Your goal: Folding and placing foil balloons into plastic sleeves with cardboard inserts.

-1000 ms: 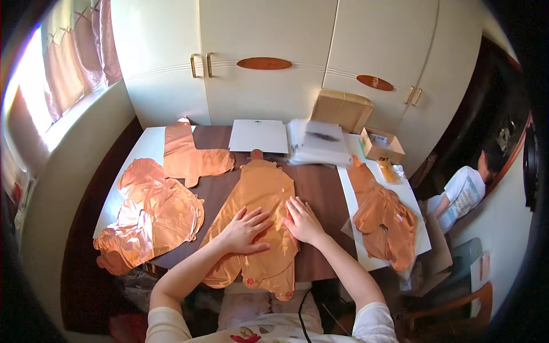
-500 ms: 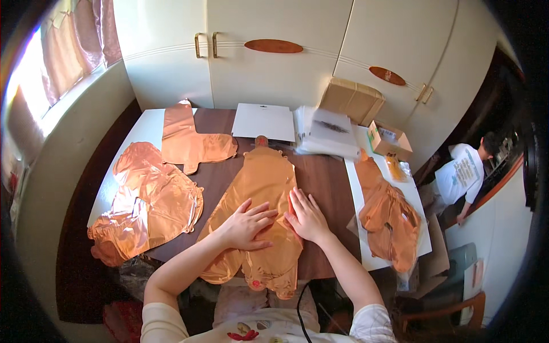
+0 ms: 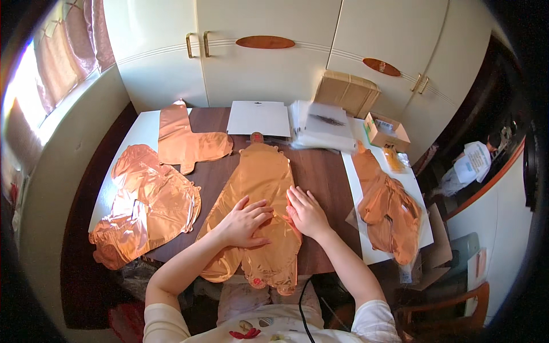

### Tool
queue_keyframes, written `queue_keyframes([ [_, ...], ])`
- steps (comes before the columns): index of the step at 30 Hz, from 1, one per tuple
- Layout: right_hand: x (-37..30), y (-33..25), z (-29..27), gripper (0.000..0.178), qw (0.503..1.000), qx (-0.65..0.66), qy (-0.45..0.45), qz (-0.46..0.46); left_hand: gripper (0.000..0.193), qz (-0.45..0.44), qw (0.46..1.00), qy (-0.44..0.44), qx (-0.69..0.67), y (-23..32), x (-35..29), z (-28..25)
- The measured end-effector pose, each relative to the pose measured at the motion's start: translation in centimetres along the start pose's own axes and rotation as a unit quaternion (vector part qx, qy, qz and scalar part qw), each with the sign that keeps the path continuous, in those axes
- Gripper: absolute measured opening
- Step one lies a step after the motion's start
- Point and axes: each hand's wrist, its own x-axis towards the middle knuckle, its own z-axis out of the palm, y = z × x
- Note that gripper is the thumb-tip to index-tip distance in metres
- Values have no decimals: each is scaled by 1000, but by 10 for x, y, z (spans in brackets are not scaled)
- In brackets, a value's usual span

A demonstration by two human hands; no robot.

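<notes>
At the left of the frame, a crumpled copper foil piece [image 3: 151, 206] lies glossy and creased. The copper foil sheet [image 3: 266, 177] in hand sits flat at the centre on the brown tabletop [image 3: 323, 177], its lower end overhanging the near edge. It looks light, thin and limp, probably slippery and quick to crease; the plain outer edges seem the safest hold, pinched softly, away from the small tabs. The left hand [image 3: 247, 224], left of centre, lies palm down on the foil, its grip apart, fingers slightly fanned toward the upper right, thumb pointing right. The right hand [image 3: 307, 212] rests at the sheet's right edge, fingers long and close together, angled upper left; whether its grip pinches the foil I cannot tell.
</notes>
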Motion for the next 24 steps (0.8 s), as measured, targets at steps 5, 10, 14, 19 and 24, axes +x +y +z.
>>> queue_keyframes([
  [5, 0, -3, -4, 47, 999, -3, -28, 16, 65, 1, 1000, 5, 1, 2, 0, -1],
  [10, 2, 1, -1, 47, 998, -31, -58, 17, 62, -2, 1000, 7, -2, -1, 0, 3],
  [14, 2, 1, 0, 46, 997, -37, -64, 19, 57, -24, 1000, -16, -5, -1, 2, 0],
  [19, 2, 2, 2, 45, 998, -45, -53, 9, 51, 6, 997, -45, 66, -14, 19, -20],
  [24, 0, 3, 2, 42, 998, -53, -33, -1, 48, -1, 997, -62, 52, -15, 77, -10],
])
